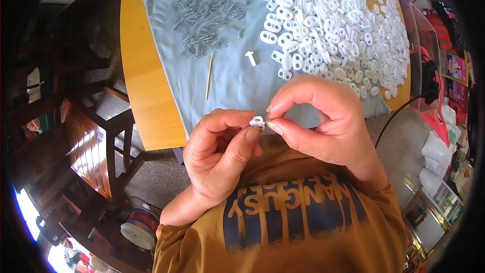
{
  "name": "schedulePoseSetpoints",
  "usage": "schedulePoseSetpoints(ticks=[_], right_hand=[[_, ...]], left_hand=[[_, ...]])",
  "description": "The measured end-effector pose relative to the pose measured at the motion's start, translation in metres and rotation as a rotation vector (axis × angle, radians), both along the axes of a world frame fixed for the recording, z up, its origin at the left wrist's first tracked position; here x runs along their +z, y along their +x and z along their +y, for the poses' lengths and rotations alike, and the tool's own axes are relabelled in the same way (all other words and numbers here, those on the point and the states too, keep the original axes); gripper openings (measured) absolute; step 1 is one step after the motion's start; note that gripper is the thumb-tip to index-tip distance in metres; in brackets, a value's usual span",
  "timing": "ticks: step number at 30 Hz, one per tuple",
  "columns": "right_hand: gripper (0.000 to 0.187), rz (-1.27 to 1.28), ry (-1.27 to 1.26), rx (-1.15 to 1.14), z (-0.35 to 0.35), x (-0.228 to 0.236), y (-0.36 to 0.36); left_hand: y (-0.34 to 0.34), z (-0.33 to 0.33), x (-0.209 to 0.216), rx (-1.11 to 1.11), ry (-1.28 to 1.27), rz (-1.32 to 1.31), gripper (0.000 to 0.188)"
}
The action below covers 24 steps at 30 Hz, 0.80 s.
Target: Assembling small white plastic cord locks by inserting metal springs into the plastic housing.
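Note:
Above the near edge of the cloth, my left hand (214,154) pinches a white plastic cord lock piece (257,121) between thumb and fingers. My right hand (326,121) meets it from the right, thumb and index finger closed at the piece's edge. A tiny metallic bit, perhaps a spring, shows at those fingertips, too small to be sure of. Farther off on the cloth lie a thin wooden stick (208,77) and a small white T-shaped plastic part (250,58). Behind them is a heap of small metal springs (209,17).
A light blue cloth (177,83) covers much of the wooden table (139,96). White oval two-holed cord lock pieces (323,25) pile up at the far right. A wooden chair (88,146) stands left, and a black cable (399,111) curves along the right.

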State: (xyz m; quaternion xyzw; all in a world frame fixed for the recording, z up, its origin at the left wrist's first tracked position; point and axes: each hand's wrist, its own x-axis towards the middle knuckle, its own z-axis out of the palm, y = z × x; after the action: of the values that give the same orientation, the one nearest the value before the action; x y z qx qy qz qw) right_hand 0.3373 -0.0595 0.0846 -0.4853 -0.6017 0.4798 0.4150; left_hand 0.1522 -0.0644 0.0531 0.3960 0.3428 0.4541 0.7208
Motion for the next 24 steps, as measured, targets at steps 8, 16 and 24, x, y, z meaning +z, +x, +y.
schedulePoseSetpoints(ticks=[8, 16, 24], right_hand=[[0.021, -0.21, 0.234, -0.032, 0.003, -0.003, -0.004], [0.023, -0.265, 0.317, 0.027, 0.0018, 0.0016, -0.004], [0.02, -0.22, 0.286, 0.011, 0.0014, -0.0031, -0.0049]], left_hand=[[0.0013, 0.0017, -0.0027, 0.018, 0.104, 0.098, 0.02], [-0.0017, 0.0052, -0.0039, 0.014, 0.321, 0.322, 0.019], [-0.0009, 0.0014, -0.0056, 0.015, 0.382, 0.398, 0.019]])
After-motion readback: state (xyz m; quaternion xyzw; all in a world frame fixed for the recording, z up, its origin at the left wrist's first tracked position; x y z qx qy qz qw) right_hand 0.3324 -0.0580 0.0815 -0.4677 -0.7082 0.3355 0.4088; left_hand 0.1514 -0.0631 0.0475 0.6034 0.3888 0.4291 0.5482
